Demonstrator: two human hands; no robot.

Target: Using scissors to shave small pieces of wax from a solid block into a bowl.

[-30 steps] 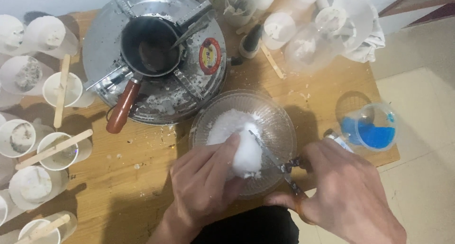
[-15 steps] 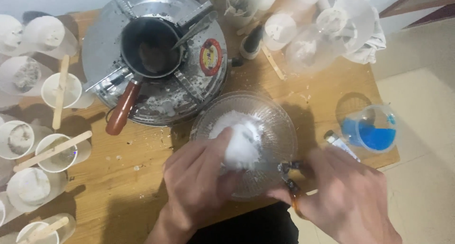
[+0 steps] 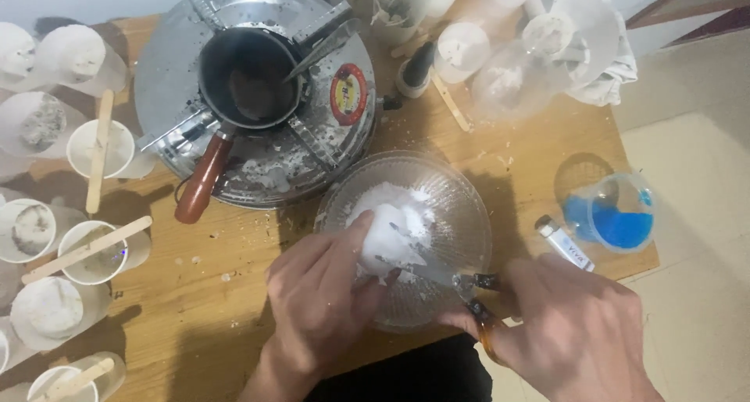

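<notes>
1. Left hand (image 3: 320, 300): fingers (image 3: 355, 242) curl around the near-left side of a white lump (image 3: 391, 234); the thumb presses on its top edge; the grip is closed on the lump, steadying it.
2. Right hand (image 3: 578, 332): fingers are pressed together around the dark and amber handle of a knife (image 3: 437, 273); the thin metal blade runs left from the handle and lies against the lower side of the white lump.
3. White lump: it sits inside a clear ribbed glass bowl (image 3: 461, 207), slightly left of the bowl's centre; loose white crumbs lie around it on the bowl floor.
4. Glass bowl: it stands on the wooden desk (image 3: 203, 293) at the near edge, between the two hands; white flecks are scattered over the desk surface beside it.
5. Behind the bowl, to the left: a round metal stove (image 3: 164, 82) carries a small dark pot (image 3: 250, 78) with a reddish-brown handle pointing toward the near-left.
6. Right of the bowl: a clear measuring cup (image 3: 613, 214) holds blue liquid; a small white tube (image 3: 562, 242) lies just beside it, near the right hand.
7. Left edge of the desk: several cups with white filling (image 3: 98, 148) stand in a group; flat wooden sticks (image 3: 98, 164) rest across some of them.
8. Far right corner: clear plastic containers (image 3: 547, 39) and white cloth are piled together.
</notes>
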